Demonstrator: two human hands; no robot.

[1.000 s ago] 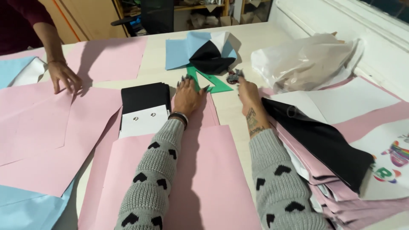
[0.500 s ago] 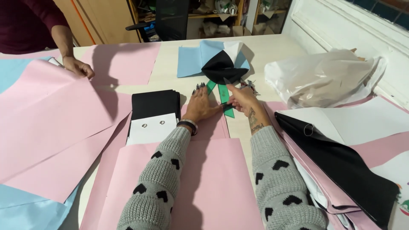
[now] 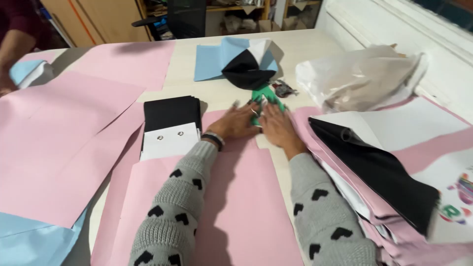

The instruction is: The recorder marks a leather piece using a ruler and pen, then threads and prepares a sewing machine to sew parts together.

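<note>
Left hand (image 3: 235, 123) and right hand (image 3: 277, 127) lie flat, fingers spread (nothing clamped), on green paper (image 3: 266, 96); uneven pressure could skew it.

A pale wooden table (image 3: 305, 44) fills the room; beyond it stand wooden cabinet doors (image 3: 93, 19), cluttered shelves (image 3: 246, 15) and a dark office chair (image 3: 182, 17), with a white wall ledge (image 3: 389, 24) alongside.

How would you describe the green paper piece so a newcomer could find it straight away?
Start at the round black, white and blue paper shape at the table's far middle. Just below it, the green paper piece lies under the fingertips of the left hand and right hand. It is the only green thing among pink, blue and black sheets.
</note>
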